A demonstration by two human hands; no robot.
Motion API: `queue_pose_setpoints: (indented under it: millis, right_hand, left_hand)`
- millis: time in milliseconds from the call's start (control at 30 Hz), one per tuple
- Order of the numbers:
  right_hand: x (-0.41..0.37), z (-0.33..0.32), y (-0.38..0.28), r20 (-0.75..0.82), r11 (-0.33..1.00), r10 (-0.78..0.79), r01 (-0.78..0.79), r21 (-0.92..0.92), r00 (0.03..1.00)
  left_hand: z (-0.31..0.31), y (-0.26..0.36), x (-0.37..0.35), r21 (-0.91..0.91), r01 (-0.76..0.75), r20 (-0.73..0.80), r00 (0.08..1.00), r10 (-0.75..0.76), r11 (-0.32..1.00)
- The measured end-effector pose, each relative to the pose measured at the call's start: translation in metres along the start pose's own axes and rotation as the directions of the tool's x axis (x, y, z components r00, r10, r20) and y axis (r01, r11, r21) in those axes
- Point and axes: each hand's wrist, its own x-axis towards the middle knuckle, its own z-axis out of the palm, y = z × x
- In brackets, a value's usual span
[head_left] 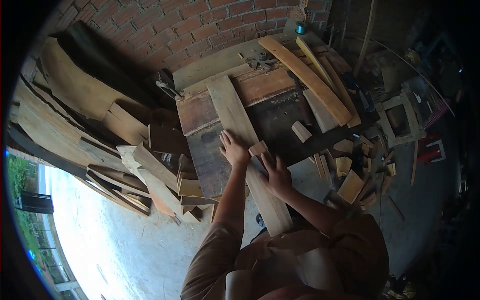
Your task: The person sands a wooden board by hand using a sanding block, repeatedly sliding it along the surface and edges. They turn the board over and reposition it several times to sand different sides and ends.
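Observation:
A long pale plank point(231, 107) lies over the workbench and runs past its front edge toward my body. My left hand point(234, 149) rests flat on the plank's left side, fingers stretched forward. Across the plank, just in front of my right hand point(276, 176), sits a small reddish wooden block point(258, 148). A dark, narrow strip shows right below that block. The fingers of my right hand curl over the block's right end and the plank's edge; the thumb side is partly hidden.
On the workbench point(215, 165) are a curved board point(310, 82), a short wood piece point(301, 131) and a dark metal part point(261, 61). Boards point(75, 80) lean at the left. Offcuts point(351, 185) litter the floor at right, near a red stool point(431, 150). A brick wall point(175, 30) stands behind.

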Motion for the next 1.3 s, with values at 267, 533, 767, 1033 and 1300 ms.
queue_pose_setpoints:
  millis: [267, 533, 767, 1033, 1300]
  right_hand:
    - [0.059, 0.007, -0.014, 0.032, 0.997, 0.012, -0.009, -0.079, 0.999]
    - [0.066, 0.004, -0.001, -0.028, 0.987, -0.020, 0.024, 0.161, 0.999]
    - [0.142, 0.023, -0.009, -0.127, 0.999, -0.038, 0.041, 0.023, 0.991]
    - [0.339, 0.053, -0.028, -0.072, 0.989, 0.146, -0.145, 0.019, 0.987]
    - [0.307, 0.037, -0.028, -0.039, 0.996, 0.086, -0.086, 0.012, 0.996]
  left_hand:
    - [-0.001, -0.001, 0.027, -0.104, 0.120, 0.024, 0.993, -0.119, 0.987]
    - [-0.002, -0.004, 0.024, -0.227, 0.119, 0.023, 0.993, -0.117, 0.967]
    - [-0.001, -0.005, 0.023, -0.212, 0.116, 0.030, 0.993, -0.112, 0.970]
    - [-0.002, 0.000, 0.025, -0.149, 0.148, 0.035, 0.989, -0.145, 0.978]
    - [-0.007, 0.005, 0.025, -0.088, 0.177, 0.065, 0.983, -0.171, 0.980]
